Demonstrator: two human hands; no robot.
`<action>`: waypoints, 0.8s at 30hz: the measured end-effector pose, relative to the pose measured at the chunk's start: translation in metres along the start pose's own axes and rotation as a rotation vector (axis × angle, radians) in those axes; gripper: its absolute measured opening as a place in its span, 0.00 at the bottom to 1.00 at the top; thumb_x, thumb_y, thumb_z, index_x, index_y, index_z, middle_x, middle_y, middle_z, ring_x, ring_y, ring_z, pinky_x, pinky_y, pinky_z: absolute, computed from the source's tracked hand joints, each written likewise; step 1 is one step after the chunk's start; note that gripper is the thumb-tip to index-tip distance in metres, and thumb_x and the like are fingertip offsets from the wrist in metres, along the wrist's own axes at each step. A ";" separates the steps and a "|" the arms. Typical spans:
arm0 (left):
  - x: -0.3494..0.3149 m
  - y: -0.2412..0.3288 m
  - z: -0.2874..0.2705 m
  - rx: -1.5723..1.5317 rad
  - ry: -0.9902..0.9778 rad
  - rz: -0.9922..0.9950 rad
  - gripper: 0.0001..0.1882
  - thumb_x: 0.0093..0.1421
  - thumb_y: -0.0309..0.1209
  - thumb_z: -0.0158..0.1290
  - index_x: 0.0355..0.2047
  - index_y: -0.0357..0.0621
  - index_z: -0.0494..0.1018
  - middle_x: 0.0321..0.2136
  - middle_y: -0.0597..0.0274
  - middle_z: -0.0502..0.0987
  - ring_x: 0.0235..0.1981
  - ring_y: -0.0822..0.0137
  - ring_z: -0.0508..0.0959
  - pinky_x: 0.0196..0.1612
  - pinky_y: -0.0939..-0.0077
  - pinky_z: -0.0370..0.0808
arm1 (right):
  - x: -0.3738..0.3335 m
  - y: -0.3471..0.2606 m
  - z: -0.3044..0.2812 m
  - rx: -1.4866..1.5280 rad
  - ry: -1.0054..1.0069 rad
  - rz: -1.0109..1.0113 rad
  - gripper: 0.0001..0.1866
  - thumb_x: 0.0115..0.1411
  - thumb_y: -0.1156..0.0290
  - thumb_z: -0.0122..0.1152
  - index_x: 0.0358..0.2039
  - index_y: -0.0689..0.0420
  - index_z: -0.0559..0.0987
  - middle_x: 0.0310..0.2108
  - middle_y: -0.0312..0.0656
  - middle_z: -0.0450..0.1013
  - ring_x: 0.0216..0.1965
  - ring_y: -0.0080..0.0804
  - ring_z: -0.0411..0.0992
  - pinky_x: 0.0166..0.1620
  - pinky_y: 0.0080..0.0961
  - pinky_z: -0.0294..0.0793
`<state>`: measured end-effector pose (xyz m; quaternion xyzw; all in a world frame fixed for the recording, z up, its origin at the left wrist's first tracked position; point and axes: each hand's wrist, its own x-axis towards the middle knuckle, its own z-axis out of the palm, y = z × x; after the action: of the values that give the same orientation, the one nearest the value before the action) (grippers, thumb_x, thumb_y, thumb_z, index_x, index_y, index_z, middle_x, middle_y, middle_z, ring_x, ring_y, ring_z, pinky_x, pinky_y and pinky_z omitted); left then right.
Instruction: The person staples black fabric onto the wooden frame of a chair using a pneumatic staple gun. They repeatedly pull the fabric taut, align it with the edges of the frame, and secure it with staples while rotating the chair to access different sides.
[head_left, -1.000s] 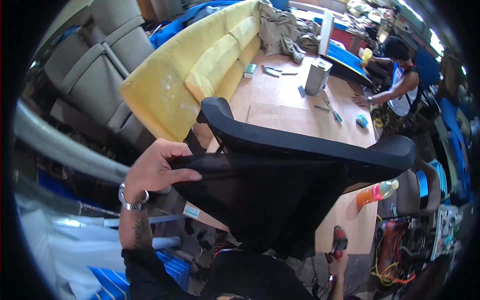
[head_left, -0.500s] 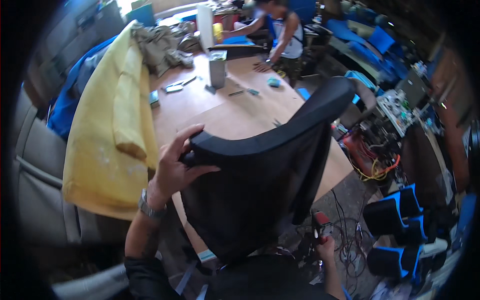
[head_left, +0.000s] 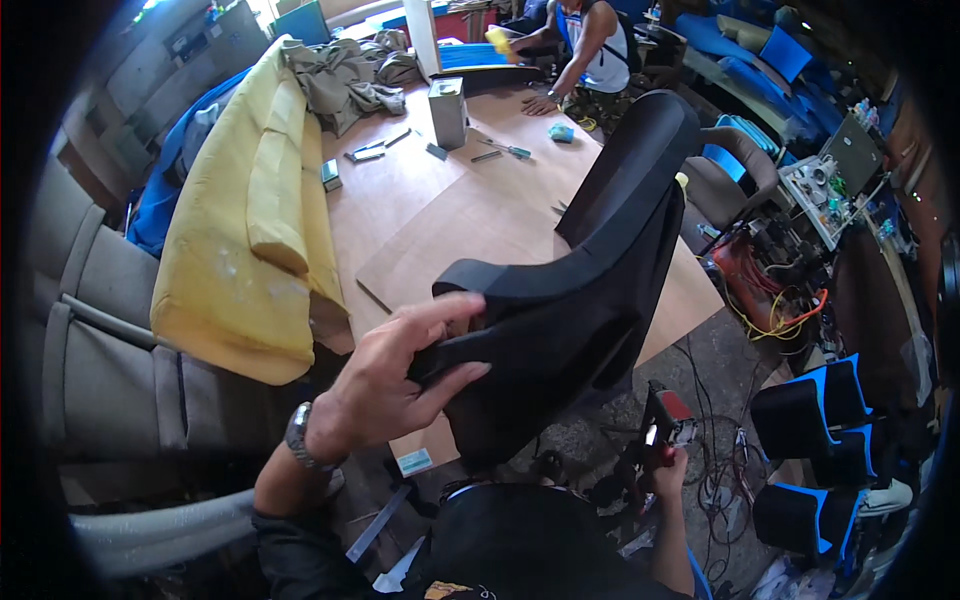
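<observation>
- The black padded piece (head_left: 570, 275) fills the middle of the frame, its curved edge tilted, climbing toward the upper right; dark fabric (head_left: 525, 365) hangs below that edge. What supports its underside is hidden.
- The left hand (head_left: 385, 375), left of centre, pinches the piece's near left end, thumb on the near face and fingers over the edge, probably to steady its tilt.
- The right hand (head_left: 668, 473), lower right of centre, has its grip wrapped around a red-and-black tool (head_left: 675, 408), held apart from the piece, perhaps to leave the fabric unobstructed.
- The left forearm rises from the lower left, wrist bent inward; the right forearm stands nearly vertical from the lower edge, tool pointing up the frame.
- Beyond, on the tabletop (head_left: 430, 215), a metal can (head_left: 450, 115) and a screwdriver (head_left: 515, 150) sit toward the upper middle, seemingly set aside to free the nearer surface.
</observation>
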<state>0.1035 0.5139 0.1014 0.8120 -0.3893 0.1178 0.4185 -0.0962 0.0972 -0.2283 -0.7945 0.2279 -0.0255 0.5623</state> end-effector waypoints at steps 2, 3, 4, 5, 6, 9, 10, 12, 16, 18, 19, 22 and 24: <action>-0.003 0.024 -0.005 -0.044 -0.087 -0.103 0.21 0.51 0.27 0.61 0.45 0.39 0.68 0.34 0.50 0.77 0.31 0.58 0.79 0.35 0.70 0.75 | -0.010 -0.039 0.009 -0.123 0.111 -0.021 0.08 0.50 0.74 0.60 0.28 0.59 0.71 0.23 0.34 0.68 0.24 0.19 0.65 0.25 0.22 0.65; 0.001 0.038 -0.007 -0.033 -0.119 -0.226 0.19 0.52 0.28 0.59 0.44 0.39 0.68 0.33 0.50 0.77 0.30 0.57 0.79 0.34 0.70 0.74 | -0.015 -0.056 0.009 -0.186 0.181 -0.027 0.07 0.51 0.74 0.60 0.28 0.59 0.71 0.24 0.34 0.68 0.24 0.19 0.65 0.25 0.21 0.65; 0.004 0.051 -0.011 -0.022 -0.150 -0.349 0.18 0.54 0.28 0.58 0.43 0.39 0.68 0.31 0.49 0.76 0.29 0.56 0.79 0.33 0.69 0.74 | -0.014 -0.058 0.007 -0.169 0.132 0.038 0.06 0.51 0.74 0.59 0.28 0.59 0.71 0.24 0.34 0.68 0.25 0.19 0.65 0.26 0.21 0.65; 0.005 0.057 -0.012 -0.011 -0.185 -0.470 0.16 0.55 0.29 0.57 0.42 0.39 0.68 0.30 0.48 0.76 0.28 0.56 0.79 0.32 0.68 0.74 | -0.015 -0.058 0.005 -0.150 0.085 0.104 0.06 0.52 0.75 0.59 0.28 0.59 0.71 0.24 0.34 0.69 0.25 0.19 0.66 0.26 0.21 0.65; 0.004 0.055 -0.008 0.054 -0.082 -0.330 0.12 0.57 0.31 0.54 0.39 0.40 0.67 0.28 0.47 0.75 0.27 0.52 0.78 0.29 0.66 0.73 | -0.015 -0.059 0.002 -0.132 0.046 0.161 0.05 0.52 0.75 0.58 0.29 0.59 0.71 0.25 0.34 0.69 0.26 0.19 0.66 0.26 0.21 0.66; 0.001 0.055 -0.014 0.315 -0.066 -0.257 0.12 0.57 0.32 0.54 0.38 0.40 0.67 0.26 0.47 0.75 0.27 0.49 0.77 0.29 0.65 0.72 | -0.028 -0.067 0.024 0.250 0.090 -0.282 0.05 0.53 0.76 0.57 0.30 0.61 0.72 0.25 0.35 0.70 0.26 0.20 0.68 0.27 0.20 0.67; 0.000 0.052 -0.016 0.312 -0.064 -0.214 0.12 0.58 0.33 0.53 0.37 0.40 0.67 0.25 0.47 0.74 0.26 0.47 0.76 0.28 0.63 0.72 | -0.033 -0.071 0.028 0.232 0.090 -0.266 0.06 0.53 0.76 0.57 0.31 0.61 0.72 0.26 0.35 0.70 0.27 0.21 0.69 0.28 0.20 0.68; 0.000 0.046 -0.020 0.288 -0.137 -0.179 0.11 0.58 0.33 0.53 0.36 0.39 0.67 0.25 0.47 0.74 0.26 0.47 0.76 0.27 0.61 0.71 | -0.050 -0.083 0.031 0.193 0.099 -0.226 0.07 0.53 0.77 0.57 0.33 0.61 0.72 0.27 0.35 0.71 0.29 0.22 0.70 0.29 0.20 0.69; 0.001 0.044 -0.023 0.143 -0.105 -0.314 0.09 0.59 0.31 0.52 0.32 0.38 0.68 0.23 0.49 0.72 0.24 0.49 0.75 0.25 0.61 0.69 | -0.071 -0.113 0.056 0.482 -0.028 -0.314 0.12 0.53 0.69 0.61 0.37 0.59 0.74 0.33 0.35 0.71 0.32 0.23 0.71 0.33 0.23 0.72; 0.001 0.035 -0.025 0.161 -0.123 -0.235 0.08 0.58 0.30 0.53 0.29 0.37 0.68 0.22 0.50 0.71 0.23 0.49 0.74 0.24 0.63 0.69 | -0.078 -0.126 0.068 0.509 -0.042 -0.337 0.13 0.53 0.69 0.61 0.38 0.59 0.74 0.33 0.36 0.72 0.32 0.23 0.71 0.34 0.24 0.72; 0.000 0.032 -0.026 0.168 -0.131 -0.196 0.08 0.58 0.30 0.53 0.28 0.37 0.68 0.21 0.50 0.71 0.22 0.50 0.74 0.24 0.64 0.69 | -0.081 -0.133 0.073 0.510 -0.046 -0.338 0.13 0.53 0.69 0.61 0.38 0.59 0.74 0.34 0.36 0.72 0.32 0.24 0.72 0.34 0.24 0.72; 0.002 0.021 -0.030 0.145 -0.117 -0.051 0.09 0.58 0.29 0.54 0.26 0.36 0.69 0.20 0.51 0.70 0.20 0.51 0.73 0.23 0.65 0.68 | -0.090 -0.153 0.091 0.526 -0.046 -0.333 0.14 0.53 0.69 0.61 0.39 0.59 0.74 0.34 0.37 0.72 0.33 0.25 0.72 0.34 0.25 0.73; 0.005 0.014 -0.033 0.106 -0.137 0.020 0.09 0.57 0.28 0.54 0.25 0.36 0.69 0.20 0.51 0.70 0.19 0.51 0.72 0.23 0.65 0.68 | -0.096 -0.165 0.101 0.543 -0.031 -0.333 0.14 0.53 0.68 0.61 0.39 0.59 0.74 0.35 0.38 0.73 0.33 0.26 0.73 0.35 0.25 0.73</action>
<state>0.1006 0.5321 0.1328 0.8353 -0.4184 0.0866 0.3461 -0.0970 0.2676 -0.0956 -0.6419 0.0709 -0.1650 0.7455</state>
